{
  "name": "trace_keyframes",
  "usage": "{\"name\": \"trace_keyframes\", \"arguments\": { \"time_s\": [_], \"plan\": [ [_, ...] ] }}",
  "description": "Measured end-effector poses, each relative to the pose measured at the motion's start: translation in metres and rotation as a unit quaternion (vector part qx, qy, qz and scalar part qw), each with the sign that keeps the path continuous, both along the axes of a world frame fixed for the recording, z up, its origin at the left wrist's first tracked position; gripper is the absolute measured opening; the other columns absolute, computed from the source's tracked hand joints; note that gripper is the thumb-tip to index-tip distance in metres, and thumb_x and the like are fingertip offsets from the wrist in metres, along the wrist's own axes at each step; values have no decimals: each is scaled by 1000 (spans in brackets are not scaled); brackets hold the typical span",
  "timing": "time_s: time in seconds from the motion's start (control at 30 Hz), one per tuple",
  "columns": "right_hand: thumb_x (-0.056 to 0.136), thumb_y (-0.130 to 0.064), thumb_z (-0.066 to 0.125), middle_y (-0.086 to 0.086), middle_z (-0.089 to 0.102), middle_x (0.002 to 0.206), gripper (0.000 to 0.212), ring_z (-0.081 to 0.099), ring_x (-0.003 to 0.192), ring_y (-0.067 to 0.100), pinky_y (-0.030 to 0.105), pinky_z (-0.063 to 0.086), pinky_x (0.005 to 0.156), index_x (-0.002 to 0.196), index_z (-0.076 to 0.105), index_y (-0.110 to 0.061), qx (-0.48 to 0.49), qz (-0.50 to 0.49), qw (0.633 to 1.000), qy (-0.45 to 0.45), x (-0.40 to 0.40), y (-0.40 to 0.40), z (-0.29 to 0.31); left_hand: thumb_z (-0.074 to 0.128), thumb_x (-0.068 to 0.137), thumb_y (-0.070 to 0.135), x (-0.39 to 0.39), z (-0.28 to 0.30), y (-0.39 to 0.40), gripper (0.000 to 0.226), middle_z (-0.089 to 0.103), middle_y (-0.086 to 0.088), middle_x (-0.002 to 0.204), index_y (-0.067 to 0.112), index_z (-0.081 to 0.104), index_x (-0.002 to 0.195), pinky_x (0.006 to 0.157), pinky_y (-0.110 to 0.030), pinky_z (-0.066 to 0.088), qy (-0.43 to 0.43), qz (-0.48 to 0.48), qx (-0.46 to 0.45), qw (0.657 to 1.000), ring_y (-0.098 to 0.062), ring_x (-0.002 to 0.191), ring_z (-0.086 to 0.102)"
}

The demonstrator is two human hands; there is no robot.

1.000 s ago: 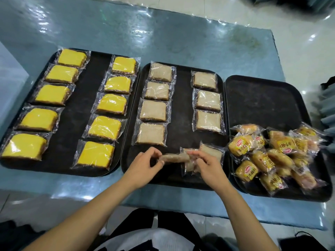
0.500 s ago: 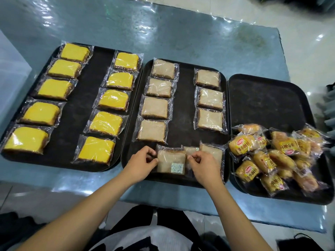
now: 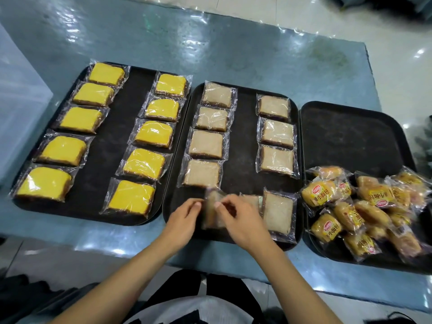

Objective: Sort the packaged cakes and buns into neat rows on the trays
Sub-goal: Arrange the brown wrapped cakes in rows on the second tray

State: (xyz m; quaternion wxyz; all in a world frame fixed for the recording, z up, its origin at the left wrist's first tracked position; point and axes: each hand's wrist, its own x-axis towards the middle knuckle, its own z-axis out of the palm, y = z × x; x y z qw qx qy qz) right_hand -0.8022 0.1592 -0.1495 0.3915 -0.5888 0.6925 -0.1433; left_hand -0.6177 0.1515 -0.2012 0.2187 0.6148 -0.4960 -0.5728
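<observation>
Gripping brown cake (image 3: 211, 210) with both hands over near edge of middle tray (image 3: 243, 139); cake blurred, tilted. My left hand (image 3: 184, 215) pinching its left side, my right hand (image 3: 240, 218) pinching its top right. Brown cakes (image 3: 205, 146) lying in two rows on same tray, another (image 3: 278, 210) just beside right hand. Yellow cakes (image 3: 152, 134) sitting in two rows on left tray (image 3: 117, 127). Buns (image 3: 364, 206) lying heaped at near end of right tray (image 3: 350, 136).
</observation>
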Motion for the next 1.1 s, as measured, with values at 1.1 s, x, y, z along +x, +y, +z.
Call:
{"name": "trace_keyframes", "arguments": {
  "time_s": [1.1],
  "plan": [
    [91,-48,61,7,64,118,56,58,112,32,47,44,91,138,44,-24,5,-183,952,244,-93,65,-51,43,98,38,-92,-6,-11,61,27,-1,161,30,25,156,114,-44,28,-287,-444,-278,802,-29,144,30]
  ]
}}
